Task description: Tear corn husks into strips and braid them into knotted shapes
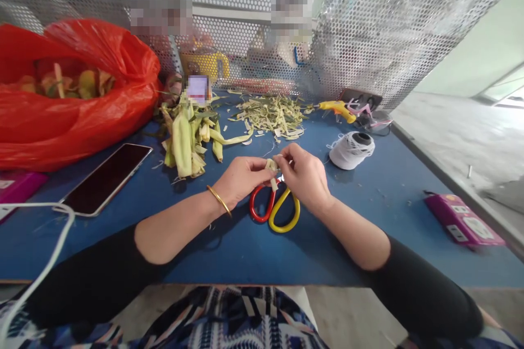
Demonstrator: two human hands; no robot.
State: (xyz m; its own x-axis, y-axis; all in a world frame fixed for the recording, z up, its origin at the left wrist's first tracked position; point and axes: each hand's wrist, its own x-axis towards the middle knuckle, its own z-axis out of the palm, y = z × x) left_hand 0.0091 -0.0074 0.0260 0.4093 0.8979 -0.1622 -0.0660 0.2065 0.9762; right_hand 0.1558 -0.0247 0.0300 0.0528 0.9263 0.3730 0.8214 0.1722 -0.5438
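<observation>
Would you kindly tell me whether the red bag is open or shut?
It is open: the red bag has a wide gap at its mouth, with contents visible inside.

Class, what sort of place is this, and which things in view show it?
Probably a small handicraft workshop: scissors with red and yellow looped handles, a white cone-shaped spool of thread and a heap of thin pale-green plant-like strips share a blue-topped worktable.

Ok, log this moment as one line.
left hand: pinching pale strip | right hand: at strip's upper end | scissors: on blue table, near hands | white thread spool: right of hands
</observation>
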